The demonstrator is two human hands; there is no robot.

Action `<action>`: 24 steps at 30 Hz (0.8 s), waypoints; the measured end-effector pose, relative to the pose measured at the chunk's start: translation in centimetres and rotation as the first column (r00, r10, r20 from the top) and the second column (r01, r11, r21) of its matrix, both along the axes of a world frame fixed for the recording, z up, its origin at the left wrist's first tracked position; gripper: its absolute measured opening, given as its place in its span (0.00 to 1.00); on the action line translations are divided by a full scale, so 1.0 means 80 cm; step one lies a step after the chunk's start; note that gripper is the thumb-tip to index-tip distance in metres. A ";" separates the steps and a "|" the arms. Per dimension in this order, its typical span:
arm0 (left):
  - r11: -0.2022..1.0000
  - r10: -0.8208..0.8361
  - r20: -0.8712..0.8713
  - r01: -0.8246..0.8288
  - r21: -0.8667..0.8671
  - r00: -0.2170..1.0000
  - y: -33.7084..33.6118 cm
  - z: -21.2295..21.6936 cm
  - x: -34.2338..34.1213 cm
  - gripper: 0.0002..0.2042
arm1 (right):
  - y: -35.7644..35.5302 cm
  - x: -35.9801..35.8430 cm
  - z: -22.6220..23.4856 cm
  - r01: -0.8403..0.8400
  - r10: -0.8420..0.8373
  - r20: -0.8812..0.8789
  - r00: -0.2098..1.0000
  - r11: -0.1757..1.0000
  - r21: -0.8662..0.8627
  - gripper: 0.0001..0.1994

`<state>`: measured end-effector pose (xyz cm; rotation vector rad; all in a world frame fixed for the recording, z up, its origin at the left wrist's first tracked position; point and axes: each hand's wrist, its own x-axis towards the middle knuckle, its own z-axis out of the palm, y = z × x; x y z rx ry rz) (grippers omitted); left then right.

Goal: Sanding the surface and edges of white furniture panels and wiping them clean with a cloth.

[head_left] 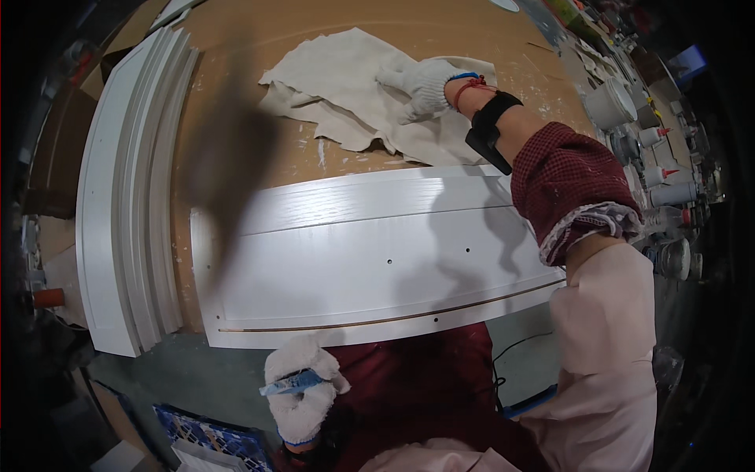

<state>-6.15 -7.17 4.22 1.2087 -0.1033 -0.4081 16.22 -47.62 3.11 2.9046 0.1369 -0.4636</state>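
Observation:
My right hand point(425, 86), in a white knit glove, rests with fingers spread on a crumpled cream cloth point(334, 75) at the far side of the table. Near the lower edge, my left hand point(303, 389), also gloved in white, is closed around a flat blue piece point(291, 383); its exact kind is unclear. Between the hands lies a white panel point(338, 267) with a few small dark holes and a brown groove along its near edge. The panel reaches the near table edge, and my left hand is just below its front edge.
Several white panels point(130, 197) stand stacked on edge at the left. A blurred dark shape point(236, 149) close to the camera hides part of the table point(228, 39). Bottles and tubs point(609, 106) crowd the right side. A blue-patterned box point(208, 433) sits at lower left.

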 end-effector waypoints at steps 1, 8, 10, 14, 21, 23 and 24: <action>0.999 -0.003 0.093 0.006 -0.032 0.996 -0.001 0.001 0.007 0.13 | 0.015 -0.003 0.023 0.029 -0.029 -0.027 0.999 1.000 0.011 0.37; 0.783 -0.126 0.697 -0.360 0.507 0.706 -0.011 -0.006 0.025 0.17 | -0.003 -0.042 0.029 0.033 -0.092 0.149 0.984 0.933 0.359 0.25; 0.809 -0.118 0.697 -0.338 0.481 0.707 -0.006 -0.012 0.035 0.16 | -0.030 -0.086 0.074 -0.087 -0.074 0.346 0.936 0.900 0.427 0.22; 0.744 -0.282 0.742 -0.349 0.570 0.609 0.005 -0.012 0.049 0.16 | -0.043 -0.195 0.139 -0.200 0.056 0.403 0.914 0.924 0.325 0.19; 0.599 -0.528 0.673 -0.334 0.728 0.519 -0.003 -0.018 0.060 0.17 | -0.056 -0.326 0.087 -0.250 0.246 0.144 0.958 0.968 0.010 0.16; 0.614 -0.522 0.676 -0.321 0.721 0.520 0.003 -0.025 0.064 0.17 | -0.058 -0.329 0.075 -0.286 0.270 0.184 0.945 0.956 0.063 0.16; 0.648 -0.506 0.698 -0.311 0.695 0.507 0.008 -0.030 0.065 0.18 | -0.054 -0.326 0.071 -0.289 0.272 0.178 0.946 0.954 0.078 0.16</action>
